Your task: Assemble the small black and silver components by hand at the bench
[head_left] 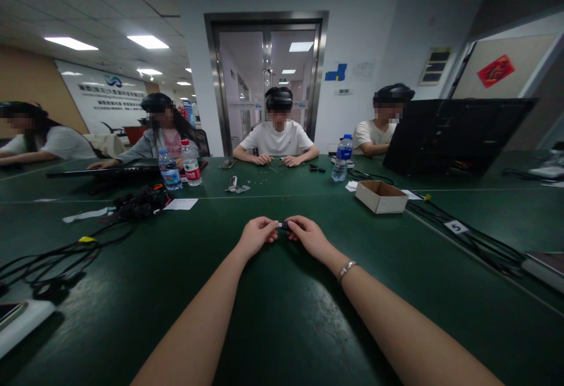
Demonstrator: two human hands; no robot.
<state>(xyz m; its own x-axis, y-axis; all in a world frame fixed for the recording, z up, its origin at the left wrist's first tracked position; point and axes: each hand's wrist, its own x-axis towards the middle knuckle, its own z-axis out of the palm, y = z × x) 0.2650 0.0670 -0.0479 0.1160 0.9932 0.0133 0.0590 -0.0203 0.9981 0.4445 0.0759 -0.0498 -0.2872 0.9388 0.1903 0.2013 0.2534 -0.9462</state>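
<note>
Over the green table, my left hand and my right hand meet in front of me, both closed in a pinch. Between them is a small black USB stick with a silver metal end. My right fingers grip its dark body. The fingertips of my left hand close on the silver end. Part of the stick is hidden by the fingers, and a metal bracelet circles my right wrist.
Right of my hands stands an open cardboard box, near bundled black cables. Farther back are small metal pieces, a water bottle and a monitor. Left lie cables and black gear. Several people sit around.
</note>
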